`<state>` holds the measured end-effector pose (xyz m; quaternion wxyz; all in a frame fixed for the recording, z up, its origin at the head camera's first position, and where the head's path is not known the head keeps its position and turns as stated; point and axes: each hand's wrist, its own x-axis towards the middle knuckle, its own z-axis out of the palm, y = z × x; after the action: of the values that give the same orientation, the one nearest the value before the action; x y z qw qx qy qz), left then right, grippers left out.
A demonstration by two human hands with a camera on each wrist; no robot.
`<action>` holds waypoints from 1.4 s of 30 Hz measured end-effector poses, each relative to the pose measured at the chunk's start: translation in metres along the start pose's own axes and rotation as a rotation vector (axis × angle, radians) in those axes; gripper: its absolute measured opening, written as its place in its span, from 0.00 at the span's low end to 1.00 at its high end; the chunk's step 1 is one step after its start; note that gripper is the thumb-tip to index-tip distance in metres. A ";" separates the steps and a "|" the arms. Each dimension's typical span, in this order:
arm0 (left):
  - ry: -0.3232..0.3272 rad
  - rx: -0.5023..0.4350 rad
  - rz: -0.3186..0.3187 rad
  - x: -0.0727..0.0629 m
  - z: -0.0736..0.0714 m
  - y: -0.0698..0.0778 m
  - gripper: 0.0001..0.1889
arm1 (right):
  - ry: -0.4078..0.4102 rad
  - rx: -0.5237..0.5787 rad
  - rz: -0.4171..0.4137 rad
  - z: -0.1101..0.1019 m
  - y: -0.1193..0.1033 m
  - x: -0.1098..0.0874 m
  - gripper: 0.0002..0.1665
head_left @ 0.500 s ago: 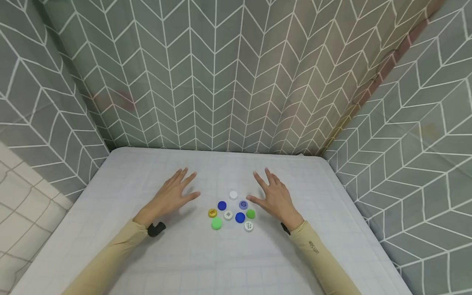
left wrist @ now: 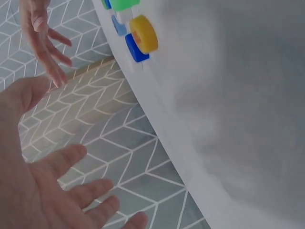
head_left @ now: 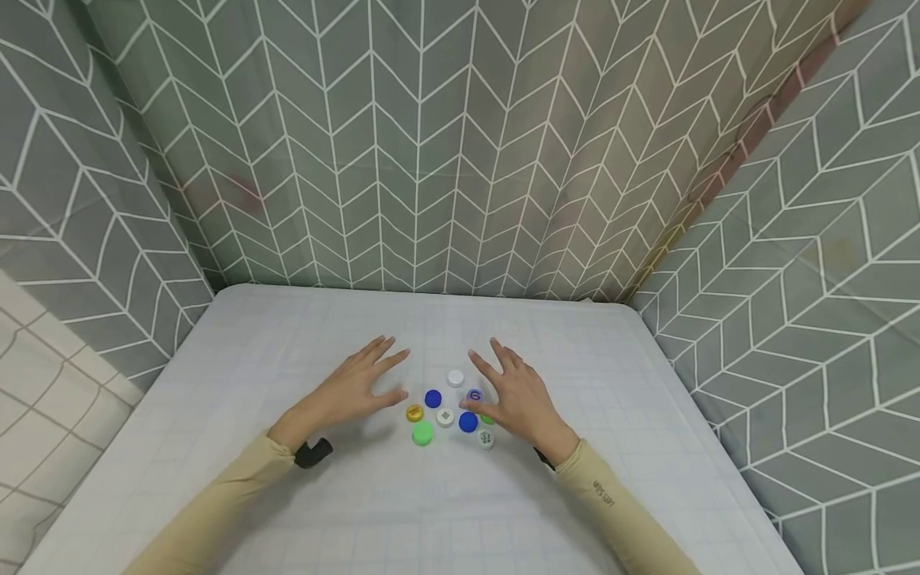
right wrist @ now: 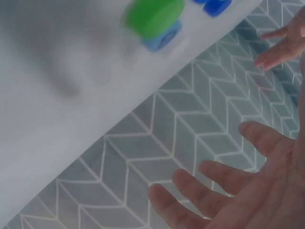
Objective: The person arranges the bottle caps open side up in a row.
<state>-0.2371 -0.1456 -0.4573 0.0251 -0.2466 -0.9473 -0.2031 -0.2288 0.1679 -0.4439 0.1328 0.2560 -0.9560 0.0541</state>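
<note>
Now that both have drawn inward, my left hand (head_left: pixel 343 398) and right hand (head_left: pixel 525 402): spread wide, gripping nothing.
Caps (head_left: pixel 445 418): loosely clustered on the table (head_left: pixel 374 519), between my hands.
Right thumb (head_left: pixel 481 408): over the cluster, so they look within easier reach; none lifted yet.

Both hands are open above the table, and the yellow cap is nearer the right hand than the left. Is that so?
Not quite: the yellow cap is nearer the left hand than the right hand, as the head view shows. The rest holds.
</note>
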 end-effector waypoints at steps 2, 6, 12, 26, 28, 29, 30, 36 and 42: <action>-0.023 0.001 0.031 0.000 0.002 0.002 0.40 | 0.007 -0.012 -0.032 0.003 -0.005 -0.001 0.50; -0.074 0.013 0.082 -0.001 0.007 0.005 0.37 | 0.022 -0.026 -0.093 0.008 -0.015 -0.002 0.48; -0.126 0.059 0.116 -0.001 0.015 0.006 0.34 | -0.004 0.007 -0.132 0.013 -0.030 -0.002 0.42; -0.092 0.101 0.147 -0.002 0.023 0.001 0.30 | 0.069 -0.065 -0.269 0.028 -0.065 0.018 0.30; -0.094 0.104 0.144 -0.002 0.023 0.002 0.30 | 0.079 -0.074 -0.274 0.031 -0.067 0.019 0.28; -0.095 0.105 0.144 -0.002 0.023 0.002 0.29 | 0.086 -0.077 -0.274 0.033 -0.068 0.019 0.27; -0.094 0.106 0.144 -0.002 0.024 0.002 0.29 | 0.095 -0.077 -0.273 0.034 -0.069 0.020 0.25; -0.065 0.121 0.152 -0.002 0.026 0.002 0.28 | 0.142 -0.070 -0.257 0.042 -0.073 0.023 0.19; -0.051 0.138 0.170 -0.001 0.029 0.001 0.27 | 0.129 -0.092 -0.243 0.044 -0.079 0.023 0.21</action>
<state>-0.2343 -0.1336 -0.4833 0.0351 -0.3288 -0.9350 -0.1281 -0.2179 0.0814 -0.4766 0.2110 0.3596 -0.9089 0.0099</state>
